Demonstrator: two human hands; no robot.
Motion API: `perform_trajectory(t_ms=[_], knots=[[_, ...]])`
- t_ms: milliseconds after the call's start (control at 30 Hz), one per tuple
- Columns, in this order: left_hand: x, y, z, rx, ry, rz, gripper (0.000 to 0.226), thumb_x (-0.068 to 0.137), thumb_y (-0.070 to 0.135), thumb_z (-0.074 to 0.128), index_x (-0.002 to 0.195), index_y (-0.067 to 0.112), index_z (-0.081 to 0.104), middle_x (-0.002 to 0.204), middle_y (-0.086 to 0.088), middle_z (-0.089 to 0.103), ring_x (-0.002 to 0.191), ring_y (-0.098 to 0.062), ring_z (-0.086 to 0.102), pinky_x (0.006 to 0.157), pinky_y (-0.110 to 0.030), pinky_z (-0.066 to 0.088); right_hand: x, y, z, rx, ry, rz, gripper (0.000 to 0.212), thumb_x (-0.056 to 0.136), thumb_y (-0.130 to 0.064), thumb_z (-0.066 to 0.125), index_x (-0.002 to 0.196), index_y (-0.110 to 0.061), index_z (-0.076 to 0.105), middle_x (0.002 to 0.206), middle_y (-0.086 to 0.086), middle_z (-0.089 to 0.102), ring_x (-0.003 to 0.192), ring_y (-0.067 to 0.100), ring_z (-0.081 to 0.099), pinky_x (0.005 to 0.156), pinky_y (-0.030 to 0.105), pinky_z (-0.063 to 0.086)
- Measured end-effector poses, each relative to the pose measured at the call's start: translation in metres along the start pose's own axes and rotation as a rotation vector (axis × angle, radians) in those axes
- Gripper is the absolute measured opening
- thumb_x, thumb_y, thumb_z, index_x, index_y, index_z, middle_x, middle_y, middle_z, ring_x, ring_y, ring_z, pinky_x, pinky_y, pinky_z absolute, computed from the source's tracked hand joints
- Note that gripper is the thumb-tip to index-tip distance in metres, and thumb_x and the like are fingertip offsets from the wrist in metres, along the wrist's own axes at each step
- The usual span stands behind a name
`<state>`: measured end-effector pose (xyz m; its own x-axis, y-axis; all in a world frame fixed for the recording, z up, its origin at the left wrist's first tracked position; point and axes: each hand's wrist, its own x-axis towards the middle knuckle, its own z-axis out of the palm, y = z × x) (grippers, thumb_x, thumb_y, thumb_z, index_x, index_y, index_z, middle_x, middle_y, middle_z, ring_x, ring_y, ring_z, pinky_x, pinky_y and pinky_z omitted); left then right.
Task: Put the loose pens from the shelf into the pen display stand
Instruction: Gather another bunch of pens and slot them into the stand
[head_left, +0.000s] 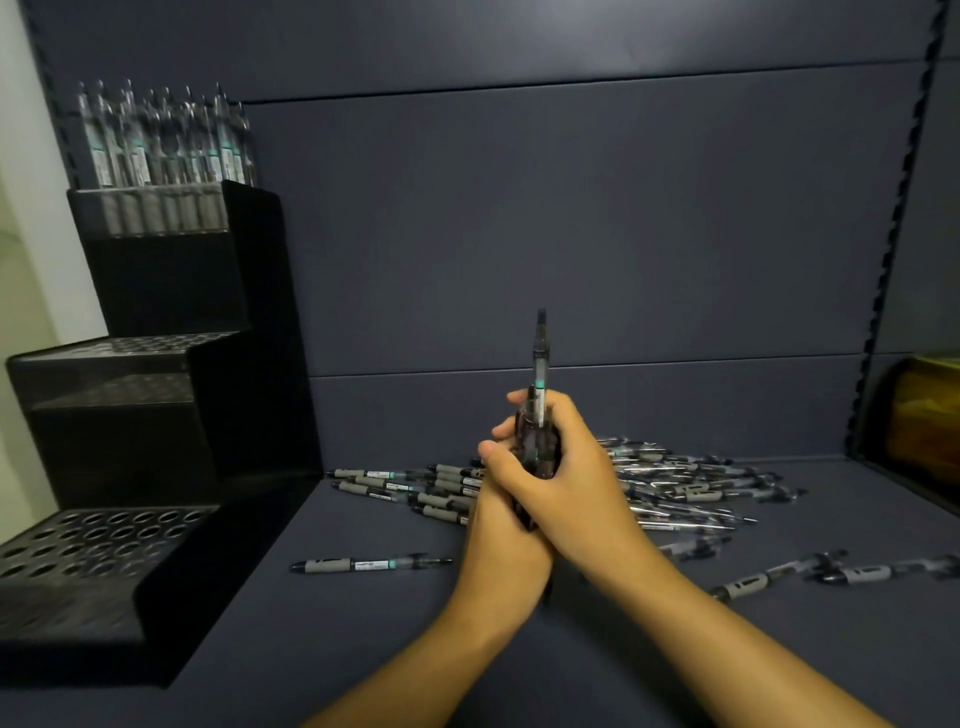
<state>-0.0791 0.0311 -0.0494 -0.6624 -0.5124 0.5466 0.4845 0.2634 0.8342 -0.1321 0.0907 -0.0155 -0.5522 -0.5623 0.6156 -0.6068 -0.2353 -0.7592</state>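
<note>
Both hands, left hand (501, 499) and right hand (566, 483), are clasping a pen bundle (537, 441), one pen sticking up toward twelve o'clock. Loosening either grip risks spilling pens before reaching the display stand (156, 415) at nine o'clock.

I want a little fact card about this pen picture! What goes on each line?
Place: dark blue shelf
Stand: black pen display stand with three steps, at the left
Top step: full of upright pens
Middle and bottom steps: holes that look empty
Loose pens: pile lying on the shelf behind the hands, a few more scattered
Single pen: one lying alone, nearer the stand
Left hand: grips a bundle of pens
Right hand: wraps round the same bundle
Sticking up: one pen above the hands
</note>
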Motion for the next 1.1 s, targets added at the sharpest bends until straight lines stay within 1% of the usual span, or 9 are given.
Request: perform_trajectory(t_ms=[100,167,233,400,533,667,900,1000,1100], knots=[[0.009,-0.008,0.009,-0.149,0.114,-0.093,0.044,0.099,0.016,0.034,0.079,0.017,0.073,0.074,0.003,0.065,0.075,-0.007,0.063,0.070,-0.019,0.053,-0.002,0.002,0.000,-0.009,-0.018,0.007,0.054,0.085,-0.028,0.075,0.128,-0.033,0.043,0.103,-0.015,0.066,0.097,0.001,0.064,0.088,0.019,0.049],[0.012,-0.010,0.016,-0.369,0.110,-0.129,0.044,0.095,0.020,0.038,0.071,0.017,0.074,0.068,0.004,0.065,0.069,-0.007,0.063,0.066,-0.018,0.053,-0.004,0.002,-0.001,-0.019,-0.024,-0.002,0.054,0.087,-0.028,0.074,0.131,-0.032,0.044,0.104,-0.014,0.065,0.097,0.000,0.063,0.086,0.015,0.048],[0.011,-0.009,0.017,-0.328,0.154,-0.120,0.035,0.082,0.027,0.048,0.061,0.019,0.075,0.063,0.006,0.065,0.063,-0.005,0.063,0.062,-0.017,0.052,-0.005,0.002,-0.001,-0.020,-0.025,-0.012,0.053,0.088,-0.028,0.072,0.133,-0.032,0.044,0.104,-0.015,0.065,0.097,0.001,0.064,0.085,0.014,0.048],[0.011,-0.009,0.013,-0.483,0.092,-0.200,0.049,0.099,0.019,0.033,0.070,0.019,0.073,0.069,0.005,0.064,0.070,-0.005,0.063,0.068,-0.019,0.051,-0.006,0.000,-0.001,0.014,-0.023,0.000,0.057,0.087,-0.028,0.074,0.134,-0.036,0.042,0.105,-0.018,0.065,0.099,-0.001,0.064,0.086,0.014,0.049],[0.009,-0.003,0.016,-0.380,0.118,-0.174,0.032,0.089,0.027,0.053,0.063,0.023,0.072,0.063,0.007,0.060,0.064,-0.004,0.060,0.064,-0.019,0.050,-0.008,0.000,0.001,0.012,-0.005,-0.006,0.060,0.083,-0.027,0.077,0.131,-0.039,0.043,0.106,-0.017,0.065,0.101,0.001,0.063,0.090,0.017,0.049],[0.009,-0.005,0.014,-0.181,0.149,-0.072,0.043,0.089,0.023,0.040,0.058,0.019,0.070,0.061,0.003,0.058,0.059,-0.007,0.060,0.059,-0.019,0.052,-0.007,0.000,0.001,0.021,-0.013,-0.008,0.055,0.086,-0.023,0.076,0.130,-0.037,0.045,0.102,-0.014,0.066,0.097,0.001,0.064,0.085,0.012,0.047],[0.005,-0.008,0.007,-0.100,0.100,-0.088,0.028,0.083,0.023,0.050,0.083,0.023,0.078,0.083,0.007,0.071,0.078,-0.001,0.068,0.070,-0.019,0.055,-0.004,-0.001,-0.002,-0.011,-0.045,0.010,0.046,0.090,-0.022,0.070,0.128,-0.034,0.049,0.097,-0.016,0.069,0.095,-0.003,0.064,0.082,0.008,0.046],[-0.005,-0.007,-0.006,0.331,-0.044,-0.071,0.045,0.093,0.003,0.057,0.134,0.020,0.051,0.130,0.005,0.056,0.118,-0.004,0.057,0.097,-0.019,0.047,-0.006,-0.004,-0.006,-0.020,-0.059,0.013,0.041,0.092,-0.023,0.068,0.126,-0.037,0.050,0.096,-0.016,0.067,0.093,-0.004,0.062,0.078,0.006,0.045],[-0.009,0.001,-0.008,0.394,-0.035,-0.030,0.046,0.091,0.005,0.060,0.134,0.017,0.047,0.129,0.006,0.059,0.123,-0.009,0.056,0.093,-0.014,0.048,-0.009,-0.007,-0.005,-0.027,-0.026,0.003,0.033,0.093,-0.021,0.066,0.118,-0.039,0.052,0.091,-0.011,0.064,0.085,0.000,0.061,0.073,0.010,0.046]])
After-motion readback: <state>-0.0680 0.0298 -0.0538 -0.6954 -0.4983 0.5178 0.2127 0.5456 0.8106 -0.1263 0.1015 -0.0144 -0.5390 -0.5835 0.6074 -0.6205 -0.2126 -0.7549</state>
